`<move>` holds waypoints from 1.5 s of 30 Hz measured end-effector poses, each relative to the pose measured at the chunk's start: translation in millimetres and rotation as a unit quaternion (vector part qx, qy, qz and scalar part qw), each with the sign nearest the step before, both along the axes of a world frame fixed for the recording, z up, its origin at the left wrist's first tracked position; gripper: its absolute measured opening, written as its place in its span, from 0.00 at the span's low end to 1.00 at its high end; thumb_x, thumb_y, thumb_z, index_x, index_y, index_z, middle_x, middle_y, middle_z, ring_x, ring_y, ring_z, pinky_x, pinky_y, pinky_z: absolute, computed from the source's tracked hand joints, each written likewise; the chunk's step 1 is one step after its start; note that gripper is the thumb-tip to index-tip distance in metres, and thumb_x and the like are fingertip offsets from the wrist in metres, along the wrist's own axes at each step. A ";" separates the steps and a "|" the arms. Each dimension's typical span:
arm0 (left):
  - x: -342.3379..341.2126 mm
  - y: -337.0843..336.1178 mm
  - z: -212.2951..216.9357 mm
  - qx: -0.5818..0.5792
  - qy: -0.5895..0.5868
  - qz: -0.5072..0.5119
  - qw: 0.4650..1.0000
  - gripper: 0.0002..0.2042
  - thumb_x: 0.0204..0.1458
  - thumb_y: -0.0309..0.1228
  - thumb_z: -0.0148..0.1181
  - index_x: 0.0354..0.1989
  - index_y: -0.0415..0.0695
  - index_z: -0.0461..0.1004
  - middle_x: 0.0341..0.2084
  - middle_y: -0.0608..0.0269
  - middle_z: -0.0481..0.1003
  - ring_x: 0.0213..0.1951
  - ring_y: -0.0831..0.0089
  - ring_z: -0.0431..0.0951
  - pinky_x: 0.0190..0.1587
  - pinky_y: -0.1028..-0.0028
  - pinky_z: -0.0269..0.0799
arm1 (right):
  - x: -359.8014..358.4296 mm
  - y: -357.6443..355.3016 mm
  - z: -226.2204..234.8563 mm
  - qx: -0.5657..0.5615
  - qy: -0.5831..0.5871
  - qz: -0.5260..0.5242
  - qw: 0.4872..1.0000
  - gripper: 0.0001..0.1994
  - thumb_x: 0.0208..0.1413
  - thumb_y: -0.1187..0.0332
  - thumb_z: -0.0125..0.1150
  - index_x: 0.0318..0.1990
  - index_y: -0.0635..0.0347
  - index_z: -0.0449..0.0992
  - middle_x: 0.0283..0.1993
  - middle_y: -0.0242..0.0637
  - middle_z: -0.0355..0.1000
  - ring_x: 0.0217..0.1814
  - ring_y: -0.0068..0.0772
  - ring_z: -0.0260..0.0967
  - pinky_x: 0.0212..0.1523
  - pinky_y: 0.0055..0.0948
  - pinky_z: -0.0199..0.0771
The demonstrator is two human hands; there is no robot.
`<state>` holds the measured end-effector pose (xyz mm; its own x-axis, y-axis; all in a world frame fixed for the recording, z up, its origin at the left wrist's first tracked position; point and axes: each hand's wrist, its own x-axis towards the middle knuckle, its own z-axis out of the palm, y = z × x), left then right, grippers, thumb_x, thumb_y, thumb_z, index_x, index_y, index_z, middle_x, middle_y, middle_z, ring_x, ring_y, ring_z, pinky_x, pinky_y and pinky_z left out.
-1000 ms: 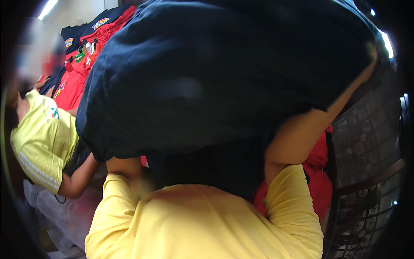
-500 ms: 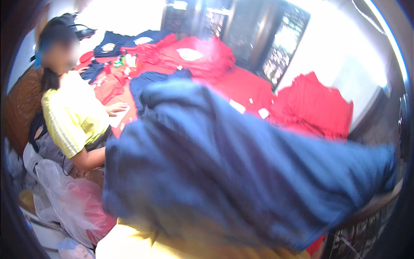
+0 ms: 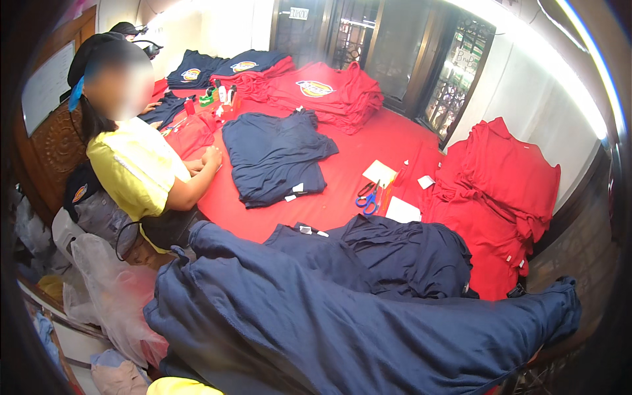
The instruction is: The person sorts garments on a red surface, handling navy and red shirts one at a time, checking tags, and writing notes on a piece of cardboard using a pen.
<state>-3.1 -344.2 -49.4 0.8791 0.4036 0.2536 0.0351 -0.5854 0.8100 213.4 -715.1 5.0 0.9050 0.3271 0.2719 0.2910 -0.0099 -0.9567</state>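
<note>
A dark navy shirt point(image 3: 329, 322) stretches across the near side in front of me, held up off the table and pulled wide from left to right. Its cloth covers my left hand entirely. Beneath its far right end only a sliver of my right hand or wrist point(image 3: 536, 355) shows, its fingers hidden by the fabric. Just beyond lies a crumpled navy shirt point(image 3: 408, 257) with a white label, on the red-covered table point(image 3: 355, 148). Past that is a flat stack of navy shirts point(image 3: 273, 158).
Blue-handled scissors point(image 3: 367, 201) lie beside white and yellow paper cards point(image 3: 403, 209). Red shirts are piled at the right point(image 3: 490, 178) and far side point(image 3: 329, 92). A person in a yellow shirt point(image 3: 135, 164) stands at the left edge, near a clear plastic bag point(image 3: 99, 283).
The navy shirt, raised and blurred before, has come down toward me. The scissors, cards and crumpled navy shirt behind it now show. The other person's hands have come together at the table edge.
</note>
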 end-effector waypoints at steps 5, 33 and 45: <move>-8.4 -7.1 -4.1 -0.002 0.006 -0.004 1.000 0.28 0.59 0.50 0.47 0.54 0.36 0.67 0.44 0.51 0.75 0.41 0.64 0.79 0.46 0.67 0.75 | -3.4 -12.8 -8.0 0.003 0.011 -0.024 1.000 0.11 0.56 0.64 0.58 0.40 0.61 0.77 0.38 0.38 0.77 0.37 0.34 0.74 0.43 0.37 0.76; -15.2 -31.2 -19.0 -0.042 0.053 -0.033 0.997 0.31 0.58 0.56 0.45 0.50 0.35 0.69 0.38 0.52 0.77 0.37 0.62 0.79 0.43 0.66 0.75 | -14.0 -93.8 -38.1 0.044 0.048 -0.158 0.985 0.10 0.56 0.64 0.59 0.41 0.59 0.77 0.37 0.35 0.76 0.36 0.30 0.73 0.41 0.34 0.74; -37.6 -37.2 17.5 -0.178 0.214 -0.214 0.936 0.33 0.58 0.59 0.44 0.48 0.35 0.70 0.36 0.52 0.77 0.36 0.62 0.80 0.41 0.66 0.76 | 12.8 -69.2 16.2 0.332 0.043 -0.104 0.937 0.10 0.56 0.64 0.59 0.41 0.59 0.77 0.36 0.34 0.76 0.35 0.28 0.72 0.40 0.33 0.73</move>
<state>-40.6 -381.4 -31.8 0.9701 -0.0174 -0.2421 0.2245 -0.3149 0.9222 226.2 -784.3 21.2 0.9581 -0.0734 0.2770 0.2709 0.5471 -0.7920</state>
